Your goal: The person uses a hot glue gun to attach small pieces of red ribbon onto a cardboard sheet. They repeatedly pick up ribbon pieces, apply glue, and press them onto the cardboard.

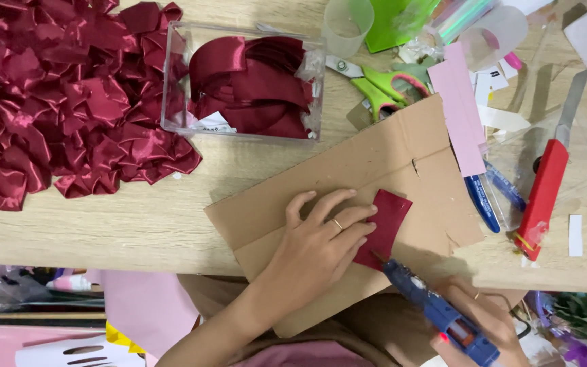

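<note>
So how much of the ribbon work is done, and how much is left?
Done: a big heap of folded red satin pieces lies on the table. In hand: the left hand presses a flat red ribbon piece on the cardboard, and the right hand aims the blue glue gun at its corner. Left: the clear box still holds ribbon.
</note>
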